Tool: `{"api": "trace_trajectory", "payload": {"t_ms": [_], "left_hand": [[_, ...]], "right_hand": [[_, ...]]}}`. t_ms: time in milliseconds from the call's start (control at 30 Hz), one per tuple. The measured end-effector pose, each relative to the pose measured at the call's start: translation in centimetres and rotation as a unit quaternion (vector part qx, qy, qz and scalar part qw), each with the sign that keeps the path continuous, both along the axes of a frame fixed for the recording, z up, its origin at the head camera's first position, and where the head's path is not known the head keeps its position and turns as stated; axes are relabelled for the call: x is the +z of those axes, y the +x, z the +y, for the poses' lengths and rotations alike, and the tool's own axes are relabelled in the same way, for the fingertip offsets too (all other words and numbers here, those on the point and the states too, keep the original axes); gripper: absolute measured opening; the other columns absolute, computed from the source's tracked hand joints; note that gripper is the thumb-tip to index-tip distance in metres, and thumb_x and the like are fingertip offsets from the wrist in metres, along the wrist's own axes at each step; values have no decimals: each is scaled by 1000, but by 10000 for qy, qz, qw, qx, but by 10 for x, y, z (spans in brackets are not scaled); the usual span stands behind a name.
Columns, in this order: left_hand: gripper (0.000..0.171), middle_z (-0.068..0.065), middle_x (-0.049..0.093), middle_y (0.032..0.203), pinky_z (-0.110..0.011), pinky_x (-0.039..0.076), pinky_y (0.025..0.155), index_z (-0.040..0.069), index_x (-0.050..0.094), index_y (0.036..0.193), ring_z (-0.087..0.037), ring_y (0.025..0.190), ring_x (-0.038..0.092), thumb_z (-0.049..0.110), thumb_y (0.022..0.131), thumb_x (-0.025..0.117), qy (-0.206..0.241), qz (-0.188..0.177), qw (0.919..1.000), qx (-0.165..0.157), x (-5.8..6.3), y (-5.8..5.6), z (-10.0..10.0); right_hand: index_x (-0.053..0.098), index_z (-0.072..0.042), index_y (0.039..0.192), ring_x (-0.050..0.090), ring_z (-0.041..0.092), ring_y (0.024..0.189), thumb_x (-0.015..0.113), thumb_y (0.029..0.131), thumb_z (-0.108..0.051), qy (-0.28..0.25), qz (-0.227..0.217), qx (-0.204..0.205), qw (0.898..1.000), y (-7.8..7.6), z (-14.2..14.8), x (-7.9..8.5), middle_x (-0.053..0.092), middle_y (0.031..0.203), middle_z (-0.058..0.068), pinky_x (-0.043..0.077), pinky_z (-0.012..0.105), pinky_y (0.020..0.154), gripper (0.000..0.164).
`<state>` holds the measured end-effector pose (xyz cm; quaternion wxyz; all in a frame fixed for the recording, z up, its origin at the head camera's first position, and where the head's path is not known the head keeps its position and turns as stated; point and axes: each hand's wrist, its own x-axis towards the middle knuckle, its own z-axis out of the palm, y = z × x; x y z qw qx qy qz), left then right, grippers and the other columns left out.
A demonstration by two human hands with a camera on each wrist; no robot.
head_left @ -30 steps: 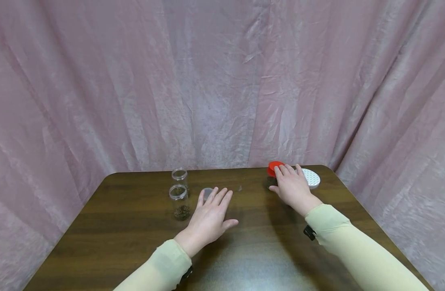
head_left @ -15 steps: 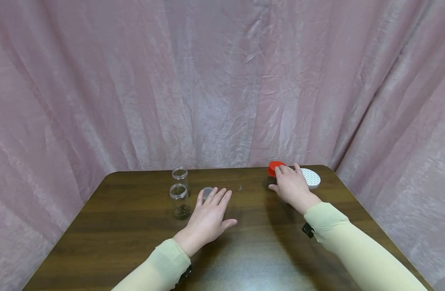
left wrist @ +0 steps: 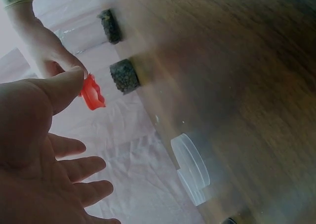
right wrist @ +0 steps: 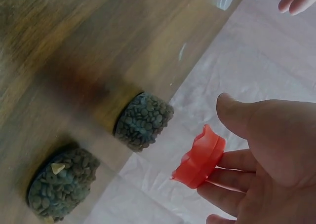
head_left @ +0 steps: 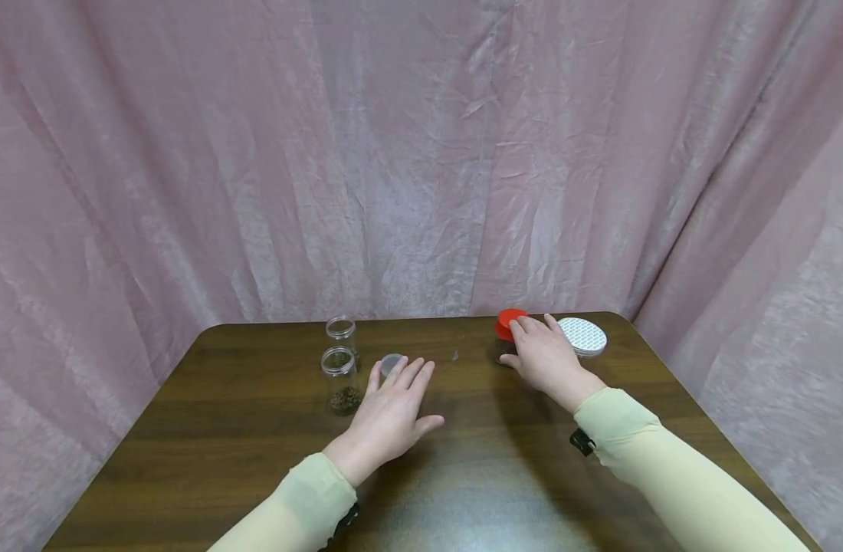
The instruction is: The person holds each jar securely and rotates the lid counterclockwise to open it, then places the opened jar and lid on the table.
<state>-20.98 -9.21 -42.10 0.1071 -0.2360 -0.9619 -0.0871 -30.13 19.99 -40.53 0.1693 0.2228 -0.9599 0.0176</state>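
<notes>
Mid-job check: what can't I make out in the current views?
Head view: the right side of the clear jar under the round red plastic lid, hidden by the right hand.
Head view: part of the round translucent plastic piece, hidden by the left hand.
Head view: the pale speck, too small to identify.
Left wrist view: the small dark object, cut off by the bottom edge.

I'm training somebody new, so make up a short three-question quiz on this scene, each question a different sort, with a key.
1. Which hand is nearer the red lid?
2. True or false: the left hand is gripping that lid.
3. In the head view, how many clear jars stand left of the left hand? A) one B) two C) four

Key:
1. The right hand.
2. False; its fingers are spread and hold nothing.
3. B: a nearer jar and another behind it.
</notes>
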Motion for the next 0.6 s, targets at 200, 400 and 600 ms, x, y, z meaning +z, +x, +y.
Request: {"api": "trace_trajectory", "payload": {"t_ms": [200, 400, 600], "left_hand": [[87, -18, 49, 167, -73, 21, 126, 7, 45, 167, -43, 159, 38, 50, 101, 81, 84, -112, 9999, 40, -1, 1, -4], [87, -18, 48, 168, -73, 21, 127, 7, 44, 168, -42, 159, 38, 51, 101, 80, 124, -139, 9998, 26, 1, 2, -6], [86, -19, 49, 168, -73, 22, 126, 7, 45, 167, -44, 158, 39, 50, 101, 80, 150, -199, 9997, -8, 1, 4, -7]], "right_hand": [[65, 8, 137, 62, 43, 135, 88, 97, -34, 37, 110, 196, 9997, 6, -6, 0, 68, 140, 26, 41, 64, 119, 63], [65, 8, 139, 62, 43, 136, 88, 97, -33, -24, 129, 376, 9992, 12, -15, 2, 68, 141, 26, 42, 63, 119, 64], [65, 8, 138, 64, 42, 134, 91, 94, -32, -94, 187, 604, 9980, 20, -24, 2, 69, 139, 24, 43, 62, 118, 64]]}}
